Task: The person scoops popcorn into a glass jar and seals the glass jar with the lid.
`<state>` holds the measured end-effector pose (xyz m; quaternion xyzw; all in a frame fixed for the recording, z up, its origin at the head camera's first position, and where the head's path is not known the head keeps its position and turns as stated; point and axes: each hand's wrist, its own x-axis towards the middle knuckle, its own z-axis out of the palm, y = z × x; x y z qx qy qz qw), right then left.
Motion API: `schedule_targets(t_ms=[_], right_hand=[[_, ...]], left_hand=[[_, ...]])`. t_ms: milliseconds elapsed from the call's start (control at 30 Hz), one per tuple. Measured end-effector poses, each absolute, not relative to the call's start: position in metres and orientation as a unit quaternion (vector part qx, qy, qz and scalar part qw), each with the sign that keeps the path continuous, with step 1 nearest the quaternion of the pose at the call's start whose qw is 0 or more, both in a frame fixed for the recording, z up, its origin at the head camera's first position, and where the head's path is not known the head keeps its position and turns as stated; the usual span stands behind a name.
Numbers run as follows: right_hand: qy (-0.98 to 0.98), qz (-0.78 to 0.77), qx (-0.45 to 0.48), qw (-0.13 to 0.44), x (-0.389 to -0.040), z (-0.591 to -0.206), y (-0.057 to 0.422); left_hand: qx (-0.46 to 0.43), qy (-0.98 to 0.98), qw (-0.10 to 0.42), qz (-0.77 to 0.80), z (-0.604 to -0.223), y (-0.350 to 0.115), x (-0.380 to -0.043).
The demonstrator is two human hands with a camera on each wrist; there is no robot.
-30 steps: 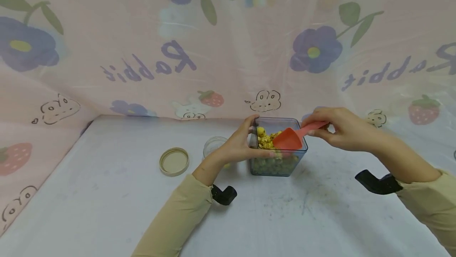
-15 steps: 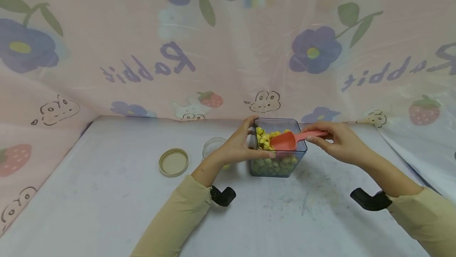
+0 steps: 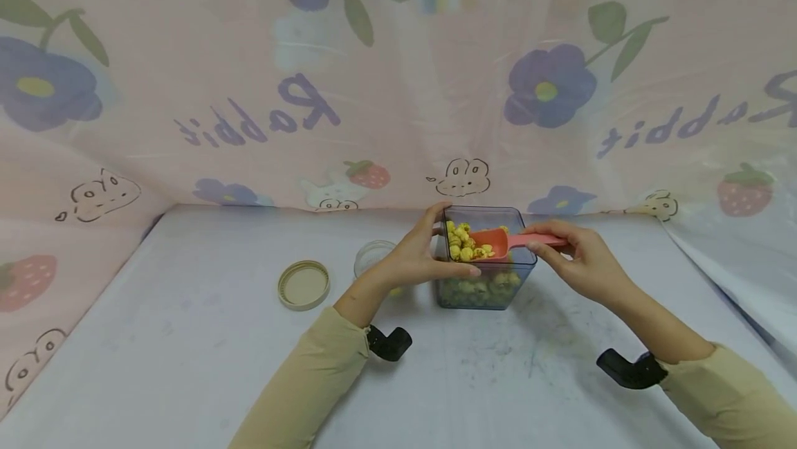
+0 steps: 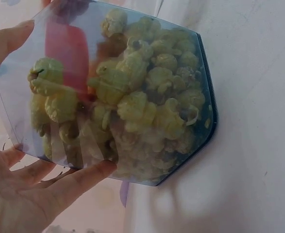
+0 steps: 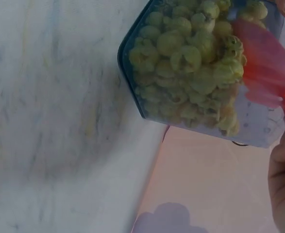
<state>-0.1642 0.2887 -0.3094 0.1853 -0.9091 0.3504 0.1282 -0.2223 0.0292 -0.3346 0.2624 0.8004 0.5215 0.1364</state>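
A clear bluish square container point(image 3: 482, 297) with yellow popcorn point(image 3: 459, 245) in it stands on the table. My left hand point(image 3: 416, 255) grips its left side, the thumb along the near wall and the fingers round the far left corner. The left wrist view shows the popcorn point(image 4: 137, 107) through the wall, with my left hand point(image 4: 30, 194) against it. My right hand point(image 3: 585, 259) pinches the handle of a coral-red scoop point(image 3: 492, 241). The scoop lies tilted inside the container with some popcorn at its mouth. In the right wrist view, the scoop point(image 5: 263, 63) shows through the wall.
A round clear jar point(image 3: 372, 255) stands left of the container, partly hidden behind my left wrist. Further left, a round beige lid point(image 3: 304, 285) lies on the white tabletop point(image 3: 187, 338). A pink printed curtain point(image 3: 398, 110) rises behind the table.
My right hand has lowered and its wrist has swung toward me. The scoop has gone from steeply tilted to flatter, and popcorn now shows at its mouth. The left hand stays put.
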Motion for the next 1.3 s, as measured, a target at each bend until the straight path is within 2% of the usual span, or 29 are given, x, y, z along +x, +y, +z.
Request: schedule_targets(t_ms=[533,933,1300], right_hand=[[-0.888,0.407,0.179,0.114,-0.162,-0.313,0.292],[-0.868,0.444,0.178,0.131,-0.158,-0.314,0.303],[-0.89,0.406,0.15,0.145,-0.153,-0.309,0.309]], left_hand=[[0.265,0.796,0.137,0.527,-0.337,0.029,-0.223],[0.269,0.792,0.133,0.532,-0.335,0.028,-0.222],[0.276,0.789,0.138,0.531,-0.335,0.027,-0.222]])
